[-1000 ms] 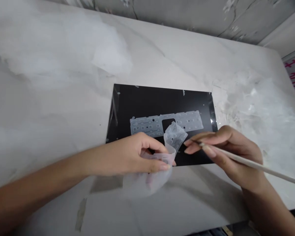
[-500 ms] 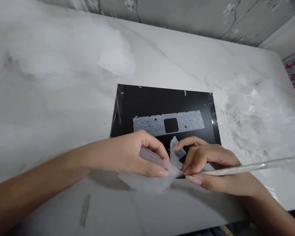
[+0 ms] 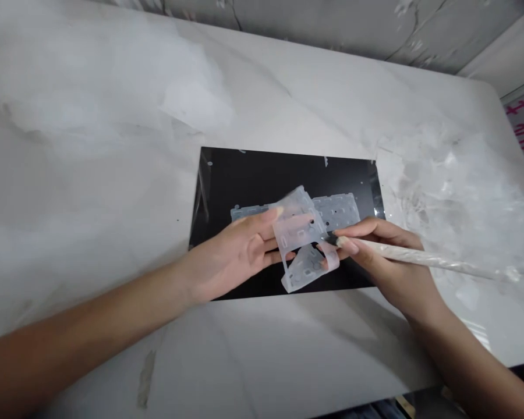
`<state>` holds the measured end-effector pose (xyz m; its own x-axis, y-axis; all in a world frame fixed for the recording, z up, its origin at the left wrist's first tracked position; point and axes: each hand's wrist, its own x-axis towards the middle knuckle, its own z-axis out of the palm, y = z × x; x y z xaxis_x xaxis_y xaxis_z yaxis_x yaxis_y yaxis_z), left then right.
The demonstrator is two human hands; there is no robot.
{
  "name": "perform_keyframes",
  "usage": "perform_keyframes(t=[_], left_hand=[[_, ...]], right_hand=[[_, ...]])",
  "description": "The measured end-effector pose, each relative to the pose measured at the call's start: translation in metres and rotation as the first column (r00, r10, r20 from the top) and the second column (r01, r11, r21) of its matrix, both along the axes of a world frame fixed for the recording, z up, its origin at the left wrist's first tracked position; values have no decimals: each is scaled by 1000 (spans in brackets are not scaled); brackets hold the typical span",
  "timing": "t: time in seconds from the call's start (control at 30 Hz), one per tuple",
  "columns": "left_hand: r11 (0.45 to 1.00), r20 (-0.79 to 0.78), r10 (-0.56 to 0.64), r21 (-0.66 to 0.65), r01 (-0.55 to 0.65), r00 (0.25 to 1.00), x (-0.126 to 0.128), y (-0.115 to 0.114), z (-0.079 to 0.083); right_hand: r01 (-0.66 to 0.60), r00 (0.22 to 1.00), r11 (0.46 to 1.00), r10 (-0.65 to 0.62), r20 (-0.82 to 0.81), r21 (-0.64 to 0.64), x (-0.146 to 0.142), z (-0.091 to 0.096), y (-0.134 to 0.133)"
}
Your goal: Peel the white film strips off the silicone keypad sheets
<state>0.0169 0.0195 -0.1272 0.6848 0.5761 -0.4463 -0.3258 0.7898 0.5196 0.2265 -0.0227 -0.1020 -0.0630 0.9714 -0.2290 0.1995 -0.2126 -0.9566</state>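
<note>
My left hand (image 3: 240, 253) pinches a translucent plastic sheet (image 3: 297, 224) with cut-outs between thumb and fingers. The sheet is raised and bent, and its lower part folds underneath. In my right hand (image 3: 388, 256) is a white pen-like tool (image 3: 423, 256) with a dark tip, its shaft seemingly wrapped in clear film. That tip is at the right edge of the held sheet, and fingers of the right hand touch a narrow strip there. Behind lies a similar cut-out sheet (image 3: 340, 210) on a black glossy board (image 3: 262, 174), partly hidden by the raised one.
Heaped translucent sheets (image 3: 113, 81) cover the back left of the white marbled table (image 3: 209, 361). Crumpled clear scraps (image 3: 458, 203) lie to the right. A greyish tape strip (image 3: 147, 378) sticks near the front edge. A grey patterned wall (image 3: 314, 23) stands behind.
The held sheet has risen and moved away from me, over the board, and is turned to show its cut-outs. My left palm has rolled upward. The tool's dark tip now shows.
</note>
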Motion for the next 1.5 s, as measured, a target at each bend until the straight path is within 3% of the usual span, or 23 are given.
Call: perform_keyframes(t=[0.13, 0.23, 0.37, 0.6, 0.77, 1.03, 1.3, 1.4, 1.5], left_hand=[[999, -8, -36, -6, 36, 999, 5, -9, -1], [1000, -159, -14, 15, 17, 987, 8, -13, 6], [988, -349, 86, 149, -36, 933, 10, -16, 12], [949, -402, 131, 314, 2, 906, 7, -19, 14], [932, -409, 120, 359, 39, 905, 7, -20, 15], [941, -393, 55, 327, 84, 918, 8, -18, 15], [920, -485, 118, 382, 89, 867, 13, -20, 17], [921, -468, 107, 378, 90, 877, 14, -27, 20], [921, -419, 73, 376, 99, 905, 15, -33, 25]], right_hand=[[26, 998, 1000, -26, 51, 3, -5, 0, -2], [-13, 1000, 1000, 13, -9, -9, -7, 1, -5], [-72, 994, 997, 73, -85, 11, -7, 3, -7], [-108, 975, 992, 95, -202, -58, -4, -1, -7], [-124, 948, 989, 96, -302, -75, -3, -3, -7], [-79, 989, 992, 90, -116, 100, -9, -1, -11], [-202, 979, 932, 187, 80, 302, -14, -11, -17], [-252, 958, 892, 177, 224, 374, -16, -18, -14], [-245, 949, 888, 138, 283, 389, -14, -24, -8]])
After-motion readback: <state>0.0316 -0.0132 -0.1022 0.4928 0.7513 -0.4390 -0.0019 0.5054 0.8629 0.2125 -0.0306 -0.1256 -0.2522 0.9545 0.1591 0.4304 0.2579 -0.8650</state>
